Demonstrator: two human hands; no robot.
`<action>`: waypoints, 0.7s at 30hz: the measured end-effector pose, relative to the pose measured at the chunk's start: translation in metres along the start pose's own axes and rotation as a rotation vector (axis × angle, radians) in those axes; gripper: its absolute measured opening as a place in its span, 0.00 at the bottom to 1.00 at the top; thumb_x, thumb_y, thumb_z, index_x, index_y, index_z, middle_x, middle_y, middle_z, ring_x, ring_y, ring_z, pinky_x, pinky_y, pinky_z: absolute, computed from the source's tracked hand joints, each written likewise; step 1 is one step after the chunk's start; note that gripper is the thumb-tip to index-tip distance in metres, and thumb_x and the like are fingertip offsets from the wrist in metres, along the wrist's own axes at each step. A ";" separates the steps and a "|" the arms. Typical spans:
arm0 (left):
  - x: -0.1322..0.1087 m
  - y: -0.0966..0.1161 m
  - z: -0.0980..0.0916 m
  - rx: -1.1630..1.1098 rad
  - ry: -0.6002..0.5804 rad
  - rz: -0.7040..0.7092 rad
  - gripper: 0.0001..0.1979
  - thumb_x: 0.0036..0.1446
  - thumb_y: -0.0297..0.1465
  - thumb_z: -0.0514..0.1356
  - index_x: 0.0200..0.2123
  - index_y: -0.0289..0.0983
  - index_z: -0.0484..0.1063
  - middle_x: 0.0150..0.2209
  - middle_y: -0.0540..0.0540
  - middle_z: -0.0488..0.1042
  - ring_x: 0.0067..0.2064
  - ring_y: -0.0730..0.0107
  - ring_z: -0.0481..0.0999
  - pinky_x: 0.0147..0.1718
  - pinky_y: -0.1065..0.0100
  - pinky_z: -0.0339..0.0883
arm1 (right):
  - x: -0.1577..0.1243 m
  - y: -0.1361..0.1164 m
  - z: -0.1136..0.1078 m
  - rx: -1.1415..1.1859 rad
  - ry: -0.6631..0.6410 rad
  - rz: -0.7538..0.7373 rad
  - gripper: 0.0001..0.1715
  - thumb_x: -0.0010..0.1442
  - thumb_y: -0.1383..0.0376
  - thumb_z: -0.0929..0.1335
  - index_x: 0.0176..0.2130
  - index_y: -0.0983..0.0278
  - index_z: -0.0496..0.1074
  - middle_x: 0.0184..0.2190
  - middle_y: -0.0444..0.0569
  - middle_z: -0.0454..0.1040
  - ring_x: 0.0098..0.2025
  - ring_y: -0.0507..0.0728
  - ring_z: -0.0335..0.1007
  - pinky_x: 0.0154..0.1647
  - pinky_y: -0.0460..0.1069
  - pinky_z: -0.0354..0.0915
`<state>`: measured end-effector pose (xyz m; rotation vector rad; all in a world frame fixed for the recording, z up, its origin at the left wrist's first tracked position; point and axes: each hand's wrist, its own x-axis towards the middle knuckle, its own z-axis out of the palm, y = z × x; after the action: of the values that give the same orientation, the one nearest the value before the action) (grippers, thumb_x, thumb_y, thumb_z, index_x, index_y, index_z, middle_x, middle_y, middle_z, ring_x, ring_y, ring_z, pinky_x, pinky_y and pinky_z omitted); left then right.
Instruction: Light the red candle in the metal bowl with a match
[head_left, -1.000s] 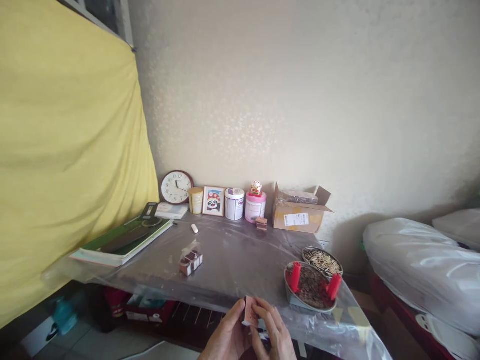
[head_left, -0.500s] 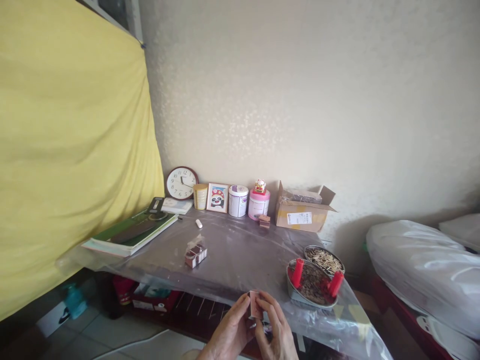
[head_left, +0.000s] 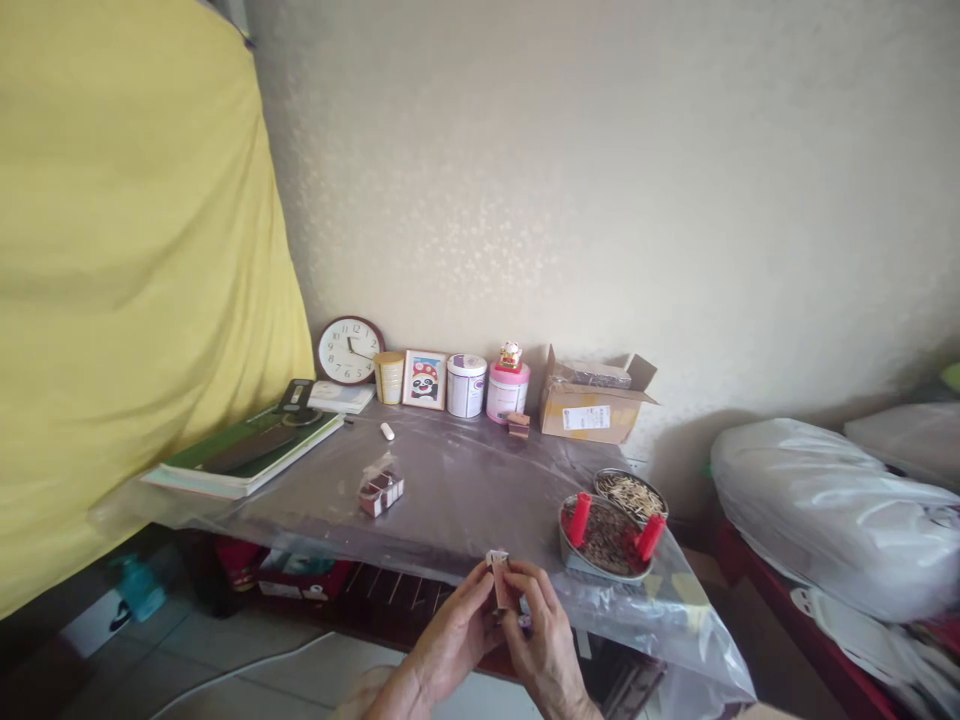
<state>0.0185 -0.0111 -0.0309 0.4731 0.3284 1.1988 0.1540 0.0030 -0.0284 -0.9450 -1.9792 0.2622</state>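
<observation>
One clear-wrapped block of brown-and-white boxes (head_left: pixel 381 493) sits unmoved on the grey, plastic-covered tabletop (head_left: pixel 457 470). Rightward, the left hand (head_left: pixel 454 630) has its fingers closed on a small brown cardboard box (head_left: pixel 503 590) at the tabletop's near edge. A pale inner end (head_left: pixel 497 557) now shows at the box's far end, suggesting it has begun opening. The right hand's (head_left: pixel 547 637) fingers grip the other side, near a round metal tin with two red cylinders (head_left: pixel 606 570).
</observation>
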 end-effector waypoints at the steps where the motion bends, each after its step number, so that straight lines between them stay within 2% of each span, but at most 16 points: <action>1: -0.001 0.001 0.001 0.002 -0.001 -0.006 0.12 0.59 0.31 0.56 0.47 0.41 0.71 0.41 0.46 0.72 0.43 0.67 0.71 0.41 0.67 0.64 | 0.000 -0.001 -0.001 0.006 -0.008 0.005 0.19 0.54 0.75 0.63 0.45 0.61 0.67 0.47 0.51 0.68 0.47 0.56 0.69 0.48 0.50 0.68; 5: -0.003 0.004 0.002 -0.024 0.010 -0.023 0.12 0.60 0.29 0.55 0.46 0.40 0.71 0.42 0.45 0.73 0.41 0.69 0.72 0.41 0.67 0.64 | 0.003 -0.006 -0.008 0.021 -0.045 -0.027 0.19 0.54 0.75 0.64 0.45 0.61 0.67 0.47 0.51 0.68 0.47 0.57 0.67 0.49 0.50 0.66; 9: -0.004 0.006 0.000 -0.079 0.052 -0.039 0.13 0.60 0.30 0.55 0.47 0.39 0.70 0.40 0.46 0.74 0.39 0.71 0.73 0.40 0.67 0.65 | 0.009 -0.006 -0.018 0.091 -0.110 -0.025 0.15 0.59 0.68 0.66 0.47 0.60 0.68 0.47 0.51 0.69 0.49 0.57 0.67 0.50 0.50 0.65; 12: -0.006 0.006 -0.002 -0.031 0.080 -0.079 0.15 0.59 0.32 0.55 0.50 0.41 0.68 0.41 0.45 0.75 0.39 0.69 0.74 0.37 0.67 0.65 | 0.013 0.001 -0.021 0.151 -0.057 0.024 0.08 0.63 0.66 0.63 0.42 0.61 0.70 0.40 0.49 0.72 0.42 0.54 0.70 0.44 0.47 0.66; 15: -0.007 0.005 -0.002 0.059 0.086 -0.133 0.15 0.59 0.33 0.54 0.50 0.39 0.67 0.39 0.44 0.76 0.38 0.67 0.74 0.33 0.68 0.64 | 0.015 0.006 -0.022 0.124 -0.030 0.046 0.08 0.64 0.66 0.62 0.36 0.62 0.71 0.34 0.47 0.72 0.37 0.53 0.70 0.39 0.45 0.66; 21: -0.009 0.004 0.000 0.181 0.061 -0.173 0.15 0.58 0.34 0.54 0.48 0.36 0.68 0.35 0.44 0.76 0.35 0.69 0.74 0.29 0.70 0.62 | 0.015 0.004 -0.026 0.045 -0.139 0.091 0.12 0.64 0.64 0.62 0.33 0.62 0.72 0.32 0.47 0.71 0.34 0.52 0.70 0.37 0.45 0.66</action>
<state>0.0124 -0.0181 -0.0293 0.5542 0.5234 1.0208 0.1728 0.0122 -0.0059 -1.0125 -2.0499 0.4327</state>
